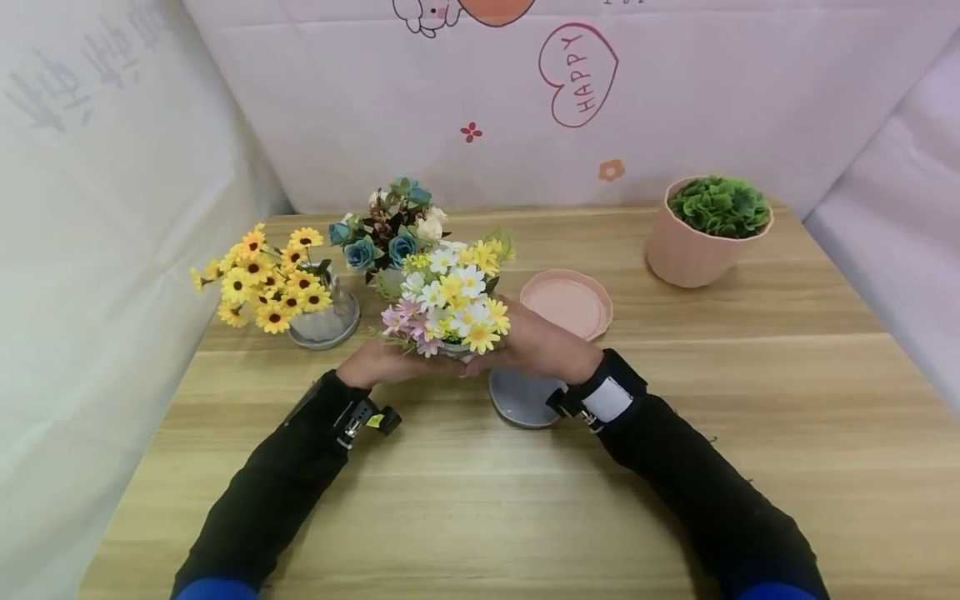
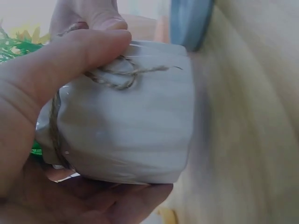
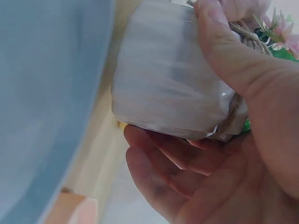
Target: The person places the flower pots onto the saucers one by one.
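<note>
Both hands hold a white ribbed flowerpot [image 2: 135,116], tied round its rim with brown twine [image 2: 117,77]. Out of it rises a bunch of artificial daisies [image 1: 457,296] in white, yellow and pink. My left hand [image 1: 390,364] grips one side, thumb across the wall and fingers beneath it in the left wrist view. From the other side my right hand [image 1: 536,342] grips it too, its thumb [image 3: 229,51] along the wall near the twine. In the head view the flowers hide most of the pot. A blue-grey saucer [image 1: 519,402] lies just below the right hand.
A pink saucer [image 1: 567,302] lies behind the right hand. At the back right stands a pink pot [image 1: 690,250] with a green plant [image 1: 720,207]. To the left are yellow flowers [image 1: 262,279] in a pot on a grey saucer [image 1: 330,337]. Blue and cream roses [image 1: 393,237] stand behind the daisies.
</note>
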`<action>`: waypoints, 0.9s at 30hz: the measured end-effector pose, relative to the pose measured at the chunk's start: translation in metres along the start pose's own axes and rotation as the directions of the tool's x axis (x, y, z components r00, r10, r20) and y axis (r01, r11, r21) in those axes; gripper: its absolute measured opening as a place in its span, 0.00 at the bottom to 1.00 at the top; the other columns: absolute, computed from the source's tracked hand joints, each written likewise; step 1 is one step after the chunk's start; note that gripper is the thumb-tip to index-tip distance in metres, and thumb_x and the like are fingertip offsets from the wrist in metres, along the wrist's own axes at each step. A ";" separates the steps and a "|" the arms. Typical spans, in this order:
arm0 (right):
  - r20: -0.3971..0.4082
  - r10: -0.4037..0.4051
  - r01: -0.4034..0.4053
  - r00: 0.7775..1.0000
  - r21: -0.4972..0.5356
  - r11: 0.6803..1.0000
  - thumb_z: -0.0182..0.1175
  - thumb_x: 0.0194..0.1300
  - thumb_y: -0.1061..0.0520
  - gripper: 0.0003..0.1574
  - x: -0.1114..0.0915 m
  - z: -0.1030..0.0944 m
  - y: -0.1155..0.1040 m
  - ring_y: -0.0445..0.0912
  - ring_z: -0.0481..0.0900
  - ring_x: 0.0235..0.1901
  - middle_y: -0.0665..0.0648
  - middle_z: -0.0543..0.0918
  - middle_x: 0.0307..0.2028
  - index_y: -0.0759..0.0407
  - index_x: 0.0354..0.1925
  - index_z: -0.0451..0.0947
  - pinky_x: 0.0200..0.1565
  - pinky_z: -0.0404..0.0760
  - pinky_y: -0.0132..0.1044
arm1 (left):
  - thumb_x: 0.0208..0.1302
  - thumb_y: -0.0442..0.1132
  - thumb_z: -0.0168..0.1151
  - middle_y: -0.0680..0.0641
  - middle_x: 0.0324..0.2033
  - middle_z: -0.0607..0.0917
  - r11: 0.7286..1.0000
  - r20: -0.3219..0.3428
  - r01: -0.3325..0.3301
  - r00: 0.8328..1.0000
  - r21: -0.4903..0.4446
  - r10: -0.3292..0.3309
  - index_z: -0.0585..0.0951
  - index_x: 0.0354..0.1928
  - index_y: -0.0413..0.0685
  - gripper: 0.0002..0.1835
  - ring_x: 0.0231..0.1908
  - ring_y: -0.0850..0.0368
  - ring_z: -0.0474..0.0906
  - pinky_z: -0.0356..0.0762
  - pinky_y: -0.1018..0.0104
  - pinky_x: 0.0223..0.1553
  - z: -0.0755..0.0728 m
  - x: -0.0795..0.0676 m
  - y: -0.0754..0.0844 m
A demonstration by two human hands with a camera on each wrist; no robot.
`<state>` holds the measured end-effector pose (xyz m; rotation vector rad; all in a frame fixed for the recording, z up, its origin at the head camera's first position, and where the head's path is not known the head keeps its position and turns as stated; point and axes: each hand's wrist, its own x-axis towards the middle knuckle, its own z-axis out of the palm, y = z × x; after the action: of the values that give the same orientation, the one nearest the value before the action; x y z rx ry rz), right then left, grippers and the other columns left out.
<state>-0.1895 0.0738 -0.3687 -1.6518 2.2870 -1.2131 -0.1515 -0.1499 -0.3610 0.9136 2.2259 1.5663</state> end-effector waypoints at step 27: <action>0.089 0.185 -0.198 0.979 0.175 0.964 0.71 0.54 0.57 0.55 -0.058 -0.037 -0.040 0.42 0.54 0.65 0.46 0.56 0.67 0.50 0.71 0.49 0.63 0.57 0.38 | 0.49 0.30 0.72 0.50 0.63 0.67 0.975 0.059 -0.217 0.975 0.041 0.214 0.61 0.67 0.41 0.43 0.64 0.58 0.60 0.56 0.61 0.64 0.053 0.033 0.026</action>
<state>-0.1518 0.1376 -0.3394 -1.3543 2.1601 -1.2552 -0.1387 -0.0843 -0.3532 1.2332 2.1966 1.5617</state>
